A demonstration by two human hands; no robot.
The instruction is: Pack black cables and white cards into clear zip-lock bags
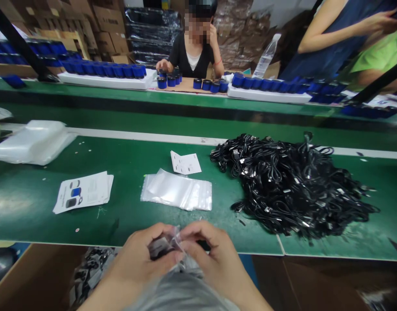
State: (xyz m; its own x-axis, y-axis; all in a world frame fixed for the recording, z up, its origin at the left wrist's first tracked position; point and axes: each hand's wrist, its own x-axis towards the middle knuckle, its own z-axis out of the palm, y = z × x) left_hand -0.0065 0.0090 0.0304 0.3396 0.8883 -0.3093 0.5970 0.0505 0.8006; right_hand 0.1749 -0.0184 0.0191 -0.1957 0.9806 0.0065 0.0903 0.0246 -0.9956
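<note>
Close to my body, at the front edge of the green table, both my hands pinch a small clear plastic bag (177, 237). My left hand (145, 252) grips its left side and my right hand (209, 246) its right side, thumbs and fingers closed near the top. What the bag contains is mostly hidden. Just beyond my hands lies a stack of flat clear bags (179, 192). A folded white leaflet (188, 164) rests behind that stack. To the left sits a pile of printed leaflets (82, 192), and to the right a big heap of black USB cables (289, 185).
A bundle of plastic bags (33, 140) lies at the far left. Below the table edge, a cardboard box (39, 276) holds several bagged items. Across the raised shelf stand rows of blue cylinders (104, 69). A person (193, 52) sits opposite; others stand at the right.
</note>
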